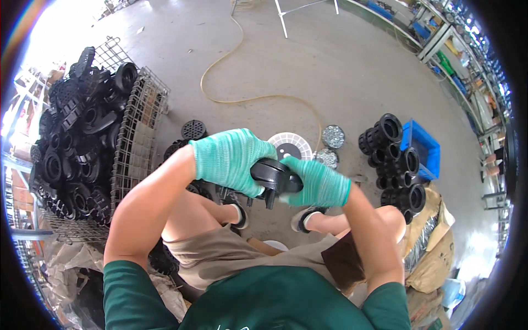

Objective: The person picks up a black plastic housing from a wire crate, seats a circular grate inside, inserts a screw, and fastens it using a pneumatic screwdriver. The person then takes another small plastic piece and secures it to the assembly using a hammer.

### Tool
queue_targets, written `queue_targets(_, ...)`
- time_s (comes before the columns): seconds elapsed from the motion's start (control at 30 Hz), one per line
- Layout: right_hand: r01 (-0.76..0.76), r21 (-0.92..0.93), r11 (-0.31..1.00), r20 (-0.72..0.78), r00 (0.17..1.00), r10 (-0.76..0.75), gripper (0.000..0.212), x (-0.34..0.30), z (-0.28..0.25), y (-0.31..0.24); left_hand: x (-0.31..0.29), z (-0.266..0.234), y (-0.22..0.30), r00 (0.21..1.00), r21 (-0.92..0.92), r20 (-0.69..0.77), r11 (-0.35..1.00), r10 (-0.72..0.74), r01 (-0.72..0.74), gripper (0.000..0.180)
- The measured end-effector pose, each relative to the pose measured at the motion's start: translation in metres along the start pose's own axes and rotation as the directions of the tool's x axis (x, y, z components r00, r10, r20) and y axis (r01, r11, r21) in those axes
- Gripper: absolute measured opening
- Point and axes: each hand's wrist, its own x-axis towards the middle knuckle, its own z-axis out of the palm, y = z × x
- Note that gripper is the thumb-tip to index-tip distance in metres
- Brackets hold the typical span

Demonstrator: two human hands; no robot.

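Grey floor (357, 66) spreads wide; a wire basket (127, 148) stands left, seemingly for easy reach. Gloved left hand (232, 160) and right hand (322, 181) both grip a black piece (269, 174) between them, probably to steady it.

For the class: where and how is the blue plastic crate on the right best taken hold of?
Grip the blue plastic crate by its right rim, likely best from above and the right, fingers inside, thumb outside. Its open top faces up and that edge shows uncovered, while black ribbed plastic fittings crowd its left side.
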Motion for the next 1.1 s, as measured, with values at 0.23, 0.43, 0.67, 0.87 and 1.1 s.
queue_targets(0.23, -0.249, 0.033, 0.968, -0.372, 0.896, 0.243, 0.063, 0.012, 0.115, 0.095, 0.050, 0.065, -0.044, 0.994, -0.073, 0.056, 0.993, 0.092, -0.088, 0.054)
queue_targets(0.43, -0.076, 0.679, 0.731, -0.281, 0.892, 0.354, 0.057, 0.013, 0.151, 0.090, 0.059, 0.089, -0.086, 0.987, -0.230, -0.147, 0.968, 0.068, -0.101, 0.055)
queue_targets(0.67, 0.042, 0.903, 0.427, -0.319, 0.732, 0.602, 0.058, 0.028, 0.168, 0.156, 0.061, 0.054, -0.112, 0.840, -0.377, -0.523, 0.923, -0.143, -0.078, 0.043)
queue_targets(0.87, 0.132, 0.967, 0.219, -0.246, 0.710, 0.660, 0.047, 0.037, 0.146, 0.195, 0.038, 0.055, -0.119, 0.920, -0.045, -0.389, 0.999, -0.045, 0.030, 0.043)
queue_targets(1.1, -0.070, 0.971, 0.227, -0.149, 0.566, 0.811, 0.054, 0.051, 0.158, 0.208, 0.031, 0.051, -0.121, 0.903, -0.038, -0.427, 0.999, -0.038, 0.024, 0.044)
